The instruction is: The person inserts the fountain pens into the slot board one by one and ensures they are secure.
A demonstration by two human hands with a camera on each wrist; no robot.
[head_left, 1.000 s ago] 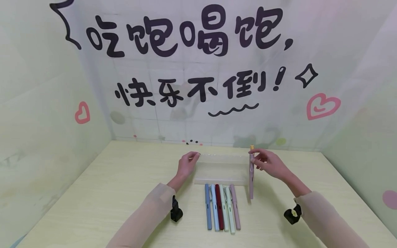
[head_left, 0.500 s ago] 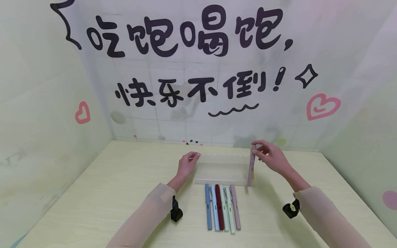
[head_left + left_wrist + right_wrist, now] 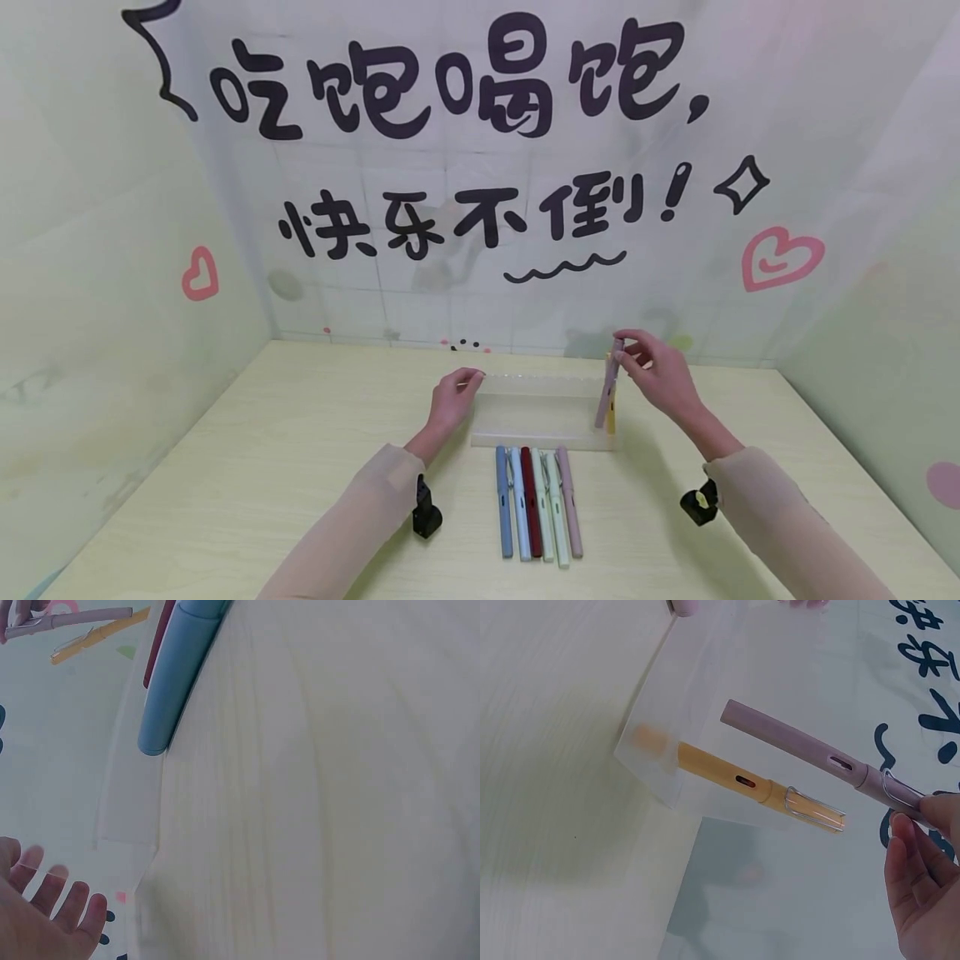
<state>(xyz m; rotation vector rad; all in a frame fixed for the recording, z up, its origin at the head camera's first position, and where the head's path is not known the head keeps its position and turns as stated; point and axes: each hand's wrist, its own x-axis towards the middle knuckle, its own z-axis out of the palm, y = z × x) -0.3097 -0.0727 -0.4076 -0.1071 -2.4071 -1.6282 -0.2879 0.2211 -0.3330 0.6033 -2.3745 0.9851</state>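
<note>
My right hand (image 3: 660,371) pinches a mauve fountain pen (image 3: 791,744) near the clip end of its cap, with thumb and fingertips. The pen hangs tilted, its lower end over the right part of a clear plastic pen holder (image 3: 532,439). A yellow fountain pen (image 3: 718,769) stands in that holder at its right end, its bottom blurred behind the frosted front lip. Beside it, the mauve pen is apart from it in the right wrist view. My left hand (image 3: 453,398) grips the holder's upper left corner, fingers (image 3: 73,906) partly seen through the plastic.
In front of the holder several capped pens lie side by side on the pale wooden table (image 3: 300,500): a blue pen (image 3: 504,504), a light blue one, a dark red pen (image 3: 531,500), pale green ones and a mauve one. A printed cloth backdrop (image 3: 480,308) closes off the back.
My right hand has risen and moved slightly right, lifting the mauve pen from in front of the holder to above its right end. The yellow pen has come into view. My left hand stays put.
</note>
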